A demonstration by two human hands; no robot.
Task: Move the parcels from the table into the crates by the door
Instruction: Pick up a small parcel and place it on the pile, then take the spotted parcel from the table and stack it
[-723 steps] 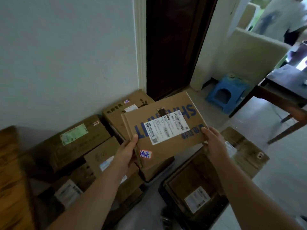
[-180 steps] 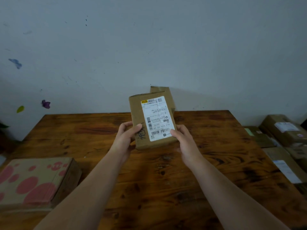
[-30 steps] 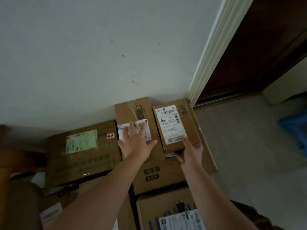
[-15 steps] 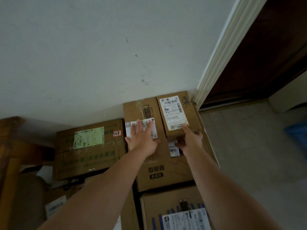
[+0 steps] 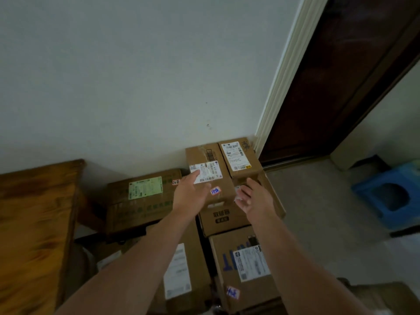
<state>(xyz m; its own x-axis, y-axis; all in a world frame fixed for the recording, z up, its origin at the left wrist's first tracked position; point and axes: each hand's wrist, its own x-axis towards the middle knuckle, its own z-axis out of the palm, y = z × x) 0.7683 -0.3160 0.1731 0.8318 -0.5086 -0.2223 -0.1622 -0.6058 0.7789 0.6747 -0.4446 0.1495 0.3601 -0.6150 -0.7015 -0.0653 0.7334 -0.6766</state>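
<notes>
Currently, small parcel (image 5: 240, 158) lies atop stacked boxes (image 5: 223, 221) beside door (image 5: 341, 76). Left hand (image 5: 190, 194), right hand (image 5: 255, 199): fingers spread loose, grasping nothing.

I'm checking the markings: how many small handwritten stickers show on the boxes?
3. Corner sticker on the green-labelled box; middle sticker by the left hand; near sticker on the blue-printed box. Others may be hidden.

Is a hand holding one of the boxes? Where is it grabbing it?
Nothing is held. The left hand is open over a labelled box, and the right hand is open near the small parcel, gripping neither.
</notes>
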